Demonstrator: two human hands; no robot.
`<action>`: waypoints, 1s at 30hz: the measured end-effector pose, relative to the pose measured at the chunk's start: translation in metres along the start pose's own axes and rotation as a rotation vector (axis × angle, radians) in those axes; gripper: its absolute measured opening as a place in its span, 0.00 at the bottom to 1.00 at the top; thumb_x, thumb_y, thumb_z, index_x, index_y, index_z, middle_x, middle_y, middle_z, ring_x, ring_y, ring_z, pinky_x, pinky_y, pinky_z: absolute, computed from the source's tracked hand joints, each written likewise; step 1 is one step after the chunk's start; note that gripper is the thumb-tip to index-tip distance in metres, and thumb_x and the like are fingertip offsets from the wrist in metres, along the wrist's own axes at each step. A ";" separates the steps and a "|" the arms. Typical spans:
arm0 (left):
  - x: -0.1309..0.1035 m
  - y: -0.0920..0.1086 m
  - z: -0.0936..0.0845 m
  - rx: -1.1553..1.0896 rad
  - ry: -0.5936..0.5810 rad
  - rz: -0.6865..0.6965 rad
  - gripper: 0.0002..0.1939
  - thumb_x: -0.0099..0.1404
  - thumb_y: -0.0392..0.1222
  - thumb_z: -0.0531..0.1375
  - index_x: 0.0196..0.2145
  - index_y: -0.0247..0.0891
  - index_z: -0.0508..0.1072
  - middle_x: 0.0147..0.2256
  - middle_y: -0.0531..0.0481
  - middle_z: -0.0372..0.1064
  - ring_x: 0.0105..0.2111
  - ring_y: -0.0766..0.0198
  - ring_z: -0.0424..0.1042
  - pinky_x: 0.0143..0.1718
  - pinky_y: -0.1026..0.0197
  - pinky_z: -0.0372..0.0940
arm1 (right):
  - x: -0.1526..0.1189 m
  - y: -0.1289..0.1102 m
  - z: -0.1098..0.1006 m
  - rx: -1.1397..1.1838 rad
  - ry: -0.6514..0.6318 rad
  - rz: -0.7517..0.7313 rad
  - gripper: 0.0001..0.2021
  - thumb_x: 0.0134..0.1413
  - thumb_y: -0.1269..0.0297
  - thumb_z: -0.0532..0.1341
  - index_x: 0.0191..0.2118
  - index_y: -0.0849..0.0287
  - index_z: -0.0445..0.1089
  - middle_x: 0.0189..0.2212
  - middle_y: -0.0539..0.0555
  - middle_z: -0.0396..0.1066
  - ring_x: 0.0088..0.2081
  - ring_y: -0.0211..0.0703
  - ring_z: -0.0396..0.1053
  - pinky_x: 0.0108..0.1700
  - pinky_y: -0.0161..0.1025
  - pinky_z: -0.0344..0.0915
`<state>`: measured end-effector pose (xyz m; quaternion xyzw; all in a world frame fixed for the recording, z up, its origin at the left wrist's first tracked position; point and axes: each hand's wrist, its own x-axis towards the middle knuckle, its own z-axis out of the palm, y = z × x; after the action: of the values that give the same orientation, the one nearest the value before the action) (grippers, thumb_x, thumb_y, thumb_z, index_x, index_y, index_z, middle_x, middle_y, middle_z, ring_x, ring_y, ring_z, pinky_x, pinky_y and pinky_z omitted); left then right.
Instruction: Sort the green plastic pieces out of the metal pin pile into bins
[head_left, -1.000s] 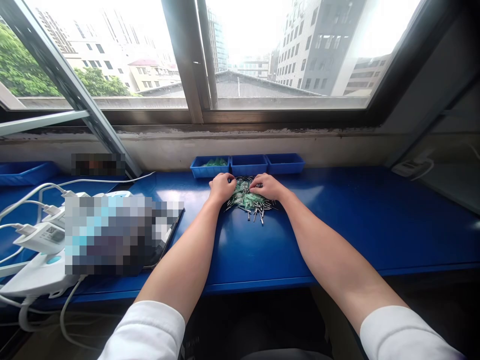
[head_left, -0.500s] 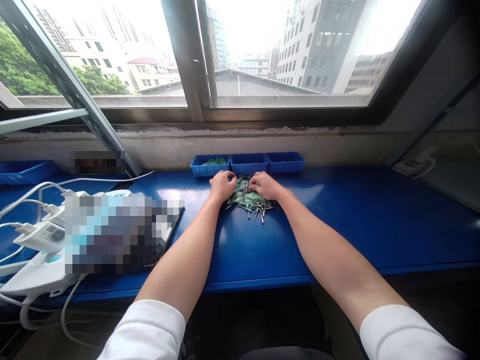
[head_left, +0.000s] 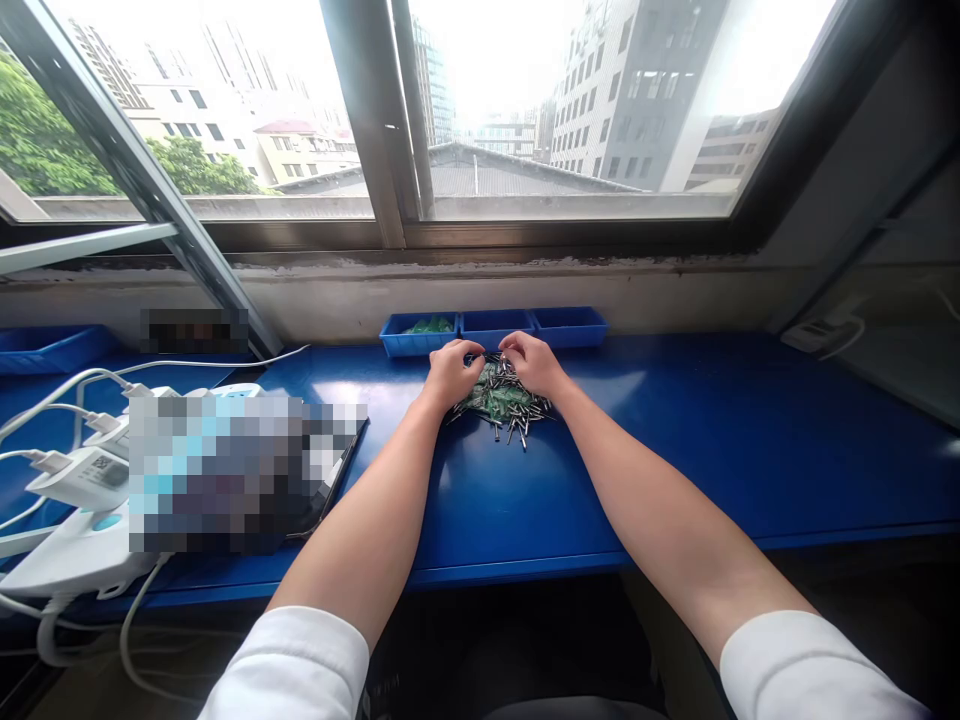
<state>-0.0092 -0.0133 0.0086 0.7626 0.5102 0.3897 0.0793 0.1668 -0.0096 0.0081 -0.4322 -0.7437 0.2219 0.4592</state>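
Observation:
A pile of small metal rods (head_left: 517,421) mixed with green pieces (head_left: 498,402) lies on the blue table (head_left: 517,510). My left hand (head_left: 454,370) is at the pile's upper left edge, fingers curled together. Across from it, my right hand (head_left: 531,362) rests over the upper right of the pile, its fingers also bent closed. Whatever the fingertips hold is too small to make out. Behind the hands stand three blue bins: the left bin (head_left: 418,346) has green pieces in it, beside the middle bin (head_left: 496,325) and the right bin (head_left: 570,327).
On the left are a white power strip (head_left: 67,560) with plugs and cables, and a blurred-out object (head_left: 225,475) with a dark edge. Another blue tray (head_left: 56,350) sits at the far left. A metal shelf post (head_left: 202,265) slants up before the window.
Both hands have shifted slightly; the left moved a little right, and the right rose a little toward the bins. Their fingertips are closer together.

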 end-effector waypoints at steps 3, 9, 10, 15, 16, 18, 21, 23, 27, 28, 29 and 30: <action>-0.002 0.005 -0.002 -0.057 -0.077 0.055 0.11 0.60 0.42 0.57 0.40 0.40 0.75 0.40 0.50 0.73 0.43 0.61 0.70 0.47 0.62 0.62 | 0.000 -0.001 0.001 0.165 0.000 0.088 0.06 0.52 0.65 0.56 0.36 0.58 0.65 0.28 0.50 0.72 0.25 0.37 0.68 0.32 0.36 0.66; -0.001 0.008 0.000 -0.109 -0.087 0.077 0.12 0.61 0.46 0.57 0.38 0.38 0.76 0.36 0.49 0.75 0.37 0.62 0.72 0.41 0.64 0.65 | 0.001 -0.003 0.002 0.355 -0.006 0.165 0.11 0.47 0.56 0.62 0.29 0.58 0.64 0.26 0.52 0.74 0.24 0.41 0.71 0.28 0.37 0.66; -0.001 0.007 0.000 -0.103 -0.074 0.074 0.12 0.61 0.46 0.57 0.37 0.38 0.77 0.35 0.50 0.75 0.36 0.62 0.72 0.40 0.64 0.65 | 0.001 -0.003 0.002 0.354 -0.006 0.169 0.12 0.47 0.55 0.63 0.28 0.58 0.64 0.26 0.53 0.74 0.24 0.41 0.71 0.28 0.38 0.66; 0.001 0.003 0.003 -0.080 -0.043 0.098 0.13 0.63 0.46 0.55 0.36 0.39 0.78 0.35 0.50 0.76 0.36 0.62 0.72 0.41 0.64 0.64 | 0.000 -0.006 0.000 0.287 0.079 0.116 0.11 0.45 0.56 0.64 0.29 0.58 0.68 0.24 0.50 0.72 0.21 0.37 0.67 0.27 0.36 0.65; 0.001 0.002 0.003 -0.070 -0.045 0.092 0.14 0.63 0.46 0.54 0.36 0.39 0.78 0.36 0.50 0.76 0.36 0.61 0.72 0.41 0.63 0.64 | 0.000 -0.007 -0.001 0.265 0.099 0.099 0.11 0.44 0.56 0.64 0.30 0.58 0.69 0.24 0.50 0.72 0.22 0.38 0.67 0.27 0.36 0.65; 0.001 0.002 0.003 -0.041 -0.060 0.062 0.14 0.64 0.46 0.54 0.37 0.40 0.78 0.36 0.50 0.76 0.37 0.61 0.72 0.42 0.63 0.64 | -0.001 -0.007 -0.001 0.219 0.113 0.075 0.10 0.43 0.57 0.64 0.29 0.59 0.71 0.25 0.51 0.73 0.25 0.39 0.68 0.29 0.36 0.66; 0.001 0.003 0.003 -0.016 -0.075 0.037 0.14 0.64 0.46 0.54 0.38 0.40 0.77 0.36 0.50 0.75 0.38 0.60 0.72 0.43 0.63 0.64 | -0.002 -0.008 -0.003 0.191 0.103 0.070 0.11 0.43 0.56 0.64 0.28 0.60 0.73 0.25 0.52 0.73 0.27 0.40 0.70 0.31 0.36 0.66; 0.002 0.003 0.003 -0.016 -0.037 0.045 0.14 0.63 0.47 0.55 0.40 0.39 0.76 0.38 0.49 0.75 0.39 0.60 0.72 0.45 0.63 0.64 | -0.002 -0.007 -0.004 0.191 0.122 0.082 0.11 0.44 0.57 0.63 0.29 0.60 0.74 0.25 0.52 0.73 0.29 0.41 0.70 0.33 0.37 0.67; 0.003 -0.001 0.002 -0.004 0.097 0.002 0.14 0.63 0.46 0.54 0.41 0.37 0.75 0.39 0.47 0.74 0.40 0.61 0.71 0.45 0.63 0.63 | 0.002 0.001 -0.011 0.062 0.251 0.117 0.13 0.46 0.59 0.61 0.37 0.59 0.74 0.34 0.54 0.75 0.36 0.44 0.71 0.42 0.40 0.67; 0.003 -0.003 0.002 0.001 0.116 -0.023 0.14 0.63 0.44 0.53 0.40 0.37 0.75 0.39 0.48 0.74 0.39 0.62 0.71 0.44 0.63 0.64 | 0.003 0.004 -0.013 -0.020 0.279 0.122 0.14 0.47 0.60 0.60 0.40 0.59 0.73 0.38 0.54 0.75 0.40 0.45 0.70 0.46 0.41 0.65; 0.003 -0.005 0.002 0.005 0.126 -0.049 0.13 0.63 0.43 0.53 0.39 0.37 0.75 0.38 0.48 0.74 0.39 0.62 0.71 0.44 0.63 0.64 | 0.004 0.008 -0.015 -0.116 0.292 0.133 0.17 0.47 0.60 0.60 0.44 0.58 0.72 0.41 0.54 0.74 0.44 0.46 0.68 0.49 0.43 0.63; 0.003 -0.006 0.002 0.006 0.132 -0.074 0.13 0.63 0.42 0.53 0.39 0.37 0.75 0.37 0.48 0.74 0.38 0.62 0.71 0.43 0.63 0.64 | 0.004 0.011 -0.017 -0.215 0.297 0.152 0.20 0.47 0.61 0.60 0.48 0.57 0.70 0.44 0.55 0.72 0.47 0.48 0.65 0.52 0.46 0.60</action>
<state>-0.0117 -0.0071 0.0055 0.7162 0.5432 0.4343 0.0577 0.1854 -0.0015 0.0103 -0.5616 -0.6526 0.1090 0.4968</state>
